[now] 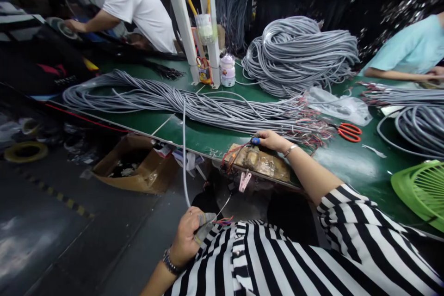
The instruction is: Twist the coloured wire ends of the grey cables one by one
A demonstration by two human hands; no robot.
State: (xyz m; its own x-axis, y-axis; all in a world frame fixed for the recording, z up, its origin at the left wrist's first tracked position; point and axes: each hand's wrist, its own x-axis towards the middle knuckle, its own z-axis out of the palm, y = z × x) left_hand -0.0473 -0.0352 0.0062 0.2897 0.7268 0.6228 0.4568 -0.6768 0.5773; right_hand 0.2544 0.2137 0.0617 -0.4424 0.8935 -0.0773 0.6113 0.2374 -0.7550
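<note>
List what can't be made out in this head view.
- Left hand: grips a grey cable; the stripped wire tips against the striped shirt are too small to count.
- Right hand: the blue-tipped tool is mostly hidden by the fingers.
- Green basket: cut off by the right edge.
- Cardboard box: contents dark, unreadable.

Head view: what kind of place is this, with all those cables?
Probably a cable-assembly workshop. Grey cable bundles and a big coil cover a green bench. The left hand holds a cable end with bared wires; co-workers sit opposite.
</note>
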